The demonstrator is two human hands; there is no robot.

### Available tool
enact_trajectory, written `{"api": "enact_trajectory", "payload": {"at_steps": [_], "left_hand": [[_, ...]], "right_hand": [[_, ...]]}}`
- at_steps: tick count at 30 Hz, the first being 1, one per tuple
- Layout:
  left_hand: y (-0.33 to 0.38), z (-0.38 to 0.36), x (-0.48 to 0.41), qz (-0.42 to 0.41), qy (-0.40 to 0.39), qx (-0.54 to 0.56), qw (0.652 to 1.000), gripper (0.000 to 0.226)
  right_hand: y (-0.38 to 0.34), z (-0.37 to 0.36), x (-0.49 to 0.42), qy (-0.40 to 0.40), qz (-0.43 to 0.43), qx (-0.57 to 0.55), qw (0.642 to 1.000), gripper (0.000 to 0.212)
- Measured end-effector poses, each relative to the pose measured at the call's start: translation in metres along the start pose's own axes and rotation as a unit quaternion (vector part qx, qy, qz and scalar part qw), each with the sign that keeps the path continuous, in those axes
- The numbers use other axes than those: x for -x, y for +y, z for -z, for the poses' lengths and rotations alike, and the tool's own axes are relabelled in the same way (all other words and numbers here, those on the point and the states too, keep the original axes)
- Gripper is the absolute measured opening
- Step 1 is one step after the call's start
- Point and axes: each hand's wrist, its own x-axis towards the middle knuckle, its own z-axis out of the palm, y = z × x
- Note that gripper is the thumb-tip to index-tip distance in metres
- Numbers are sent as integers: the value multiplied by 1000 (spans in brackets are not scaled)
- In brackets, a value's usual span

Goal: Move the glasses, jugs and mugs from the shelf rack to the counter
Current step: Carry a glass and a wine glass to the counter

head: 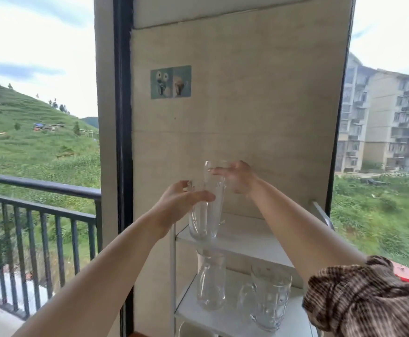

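Head view: on the white shelf rack (242,242), the left hand (181,198) grips a clear glass mug (200,222) while the right hand (237,177) grips a tall clear glass (214,190), both at the top shelf. Below stand a clear glass jug (210,280) and a dimpled glass mug (269,297).

Motion blur smears the tall glass (214,200) and the right hand (237,177), so their contact is indeterminate. The bottom edge crops the rack's lowest shelf (193,330); the striped sleeve (366,300) hides the rack's right side.
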Motion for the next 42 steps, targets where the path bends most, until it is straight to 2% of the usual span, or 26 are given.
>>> {"api": "enact_trajectory", "payload": {"at_steps": [2, 6, 8, 9, 11, 12, 14, 16, 23, 26, 28, 34, 36, 39, 42], "left_hand": [[1, -1, -5, 5, -10, 19, 1000, 27], [0, -5, -14, 25, -16, 31, 999, 39], [0, -7, -17, 29, -17, 18, 999, 33], [0, -7, -17, 29, -12, 11, 999, 32], [1, -10, -18, 29, 13, 3, 999, 37], [1, -12, -17, 27, 29, 0, 999, 43], [1, -17, -15, 25, 60, 1, 998, 60], [1, -20, -10, 14, 89, 11, 996, 65], [18, -37, 17, -22, 113, 94, 989, 63], [33, -52, 38, -47, 105, 99, 988, 66], [43, -66, 58, -54, 89, 85, 991, 71], [62, -127, 133, -72, -41, 64, 994, 89], [67, -154, 165, -70, -87, 55, 992, 96], [75, -203, 214, -60, -159, 52, 984, 87], [80, -259, 265, -41, -229, 65, 970, 88]], "right_hand": [[0, -2, -4, -15, -22, -11, 1000, 59], [0, -8, -5, -16, -30, -47, 998, 70], [2, -9, -6, 2, -34, -63, 997, 68], [4, -8, -7, 5, -37, -70, 997, 60], [7, -4, -4, 18, -35, -83, 996, 38], [9, -1, -3, 31, -32, -86, 995, 36], [13, 7, 4, 55, -28, -76, 995, 47], [17, 16, 13, 81, -22, -66, 994, 57], [11, 61, 65, 137, 15, -90, 986, 40], [6, 85, 101, 132, 22, -118, 984, 55], [6, 105, 130, 128, 21, -117, 985, 65], [22, 177, 242, 147, 20, -102, 984, 43], [34, 205, 285, 156, -3, -100, 983, 48], [52, 248, 357, 181, -40, -85, 979, 60], [69, 293, 432, 228, -64, -49, 970, 71]]}}
